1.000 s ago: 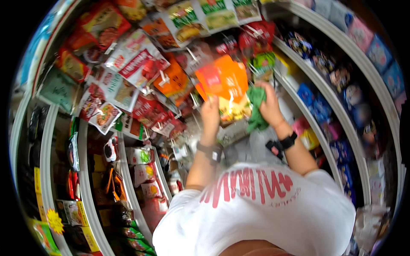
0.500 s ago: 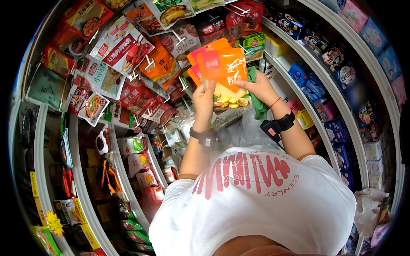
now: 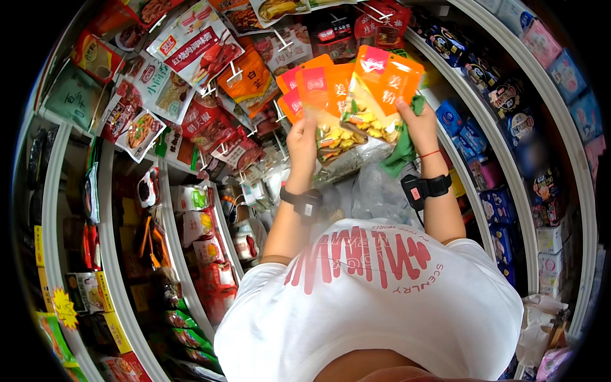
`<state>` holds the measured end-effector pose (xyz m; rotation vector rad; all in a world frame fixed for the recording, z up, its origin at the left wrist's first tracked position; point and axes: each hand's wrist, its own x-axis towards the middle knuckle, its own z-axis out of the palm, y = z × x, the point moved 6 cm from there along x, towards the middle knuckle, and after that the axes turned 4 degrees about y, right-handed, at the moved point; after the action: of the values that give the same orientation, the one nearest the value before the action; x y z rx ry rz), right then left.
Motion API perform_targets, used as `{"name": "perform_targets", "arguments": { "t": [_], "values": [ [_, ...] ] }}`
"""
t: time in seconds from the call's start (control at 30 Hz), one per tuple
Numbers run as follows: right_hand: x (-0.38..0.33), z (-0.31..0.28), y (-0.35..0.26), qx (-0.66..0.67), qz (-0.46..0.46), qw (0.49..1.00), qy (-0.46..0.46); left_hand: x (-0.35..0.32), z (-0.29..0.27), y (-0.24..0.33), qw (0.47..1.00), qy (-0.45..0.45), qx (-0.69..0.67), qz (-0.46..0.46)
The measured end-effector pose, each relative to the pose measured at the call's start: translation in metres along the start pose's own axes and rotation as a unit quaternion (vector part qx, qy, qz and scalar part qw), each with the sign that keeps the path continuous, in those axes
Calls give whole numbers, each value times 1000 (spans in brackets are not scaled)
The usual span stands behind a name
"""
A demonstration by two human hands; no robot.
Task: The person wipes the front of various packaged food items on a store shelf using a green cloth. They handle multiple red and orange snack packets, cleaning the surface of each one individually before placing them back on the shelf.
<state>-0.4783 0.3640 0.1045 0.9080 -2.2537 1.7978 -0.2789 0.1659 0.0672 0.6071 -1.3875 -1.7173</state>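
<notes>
My left hand (image 3: 303,141) grips a fanned stack of orange spice packets (image 3: 326,95) by the lower left edge, thumb on the front. One more orange packet (image 3: 386,89), with yellow ginger pieces pictured below, is pinched in my right hand (image 3: 420,127) at its right edge. This packet overlaps the right side of the stack. A green cloth (image 3: 402,153) hangs from my right hand, bunched under the fingers and beside the packet. Both wrists wear black bands with small boxes. How many packets the left hand has is partly hidden.
Hanging packets of seasoning (image 3: 194,48) crowd hooks ahead and to the left. Shelves on the left carry bagged goods (image 3: 207,248); those on the right hold blue packs (image 3: 503,210). Clear plastic (image 3: 375,191) lies below my hands. A whitish bag (image 3: 541,328) sits at lower right.
My right hand has moved right, drawing one orange packet away from the fanned stack along with the green cloth. The left hand still has the others, and the view has shifted slightly.
</notes>
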Motion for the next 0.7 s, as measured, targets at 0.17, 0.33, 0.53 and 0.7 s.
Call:
{"name": "perform_targets", "arguments": {
  "t": [0.17, 0.33, 0.53, 0.7],
  "values": [
    [-4, -23, -79, -212, -100, 968, 88, 3, -17, -3, 997, 34, 48, 42],
    [-29, 34, -89, -78, -109, 990, -50, -6, 3, -3, 1000, 3, -9, 8],
    [-44, 72, -96, 0, -122, 984, -130, -21, 23, 2, 998, -55, -13, -16],
    [-48, 84, -88, -10, -168, 966, -198, -27, 24, 14, 993, -93, -73, -13]
  ]
}}
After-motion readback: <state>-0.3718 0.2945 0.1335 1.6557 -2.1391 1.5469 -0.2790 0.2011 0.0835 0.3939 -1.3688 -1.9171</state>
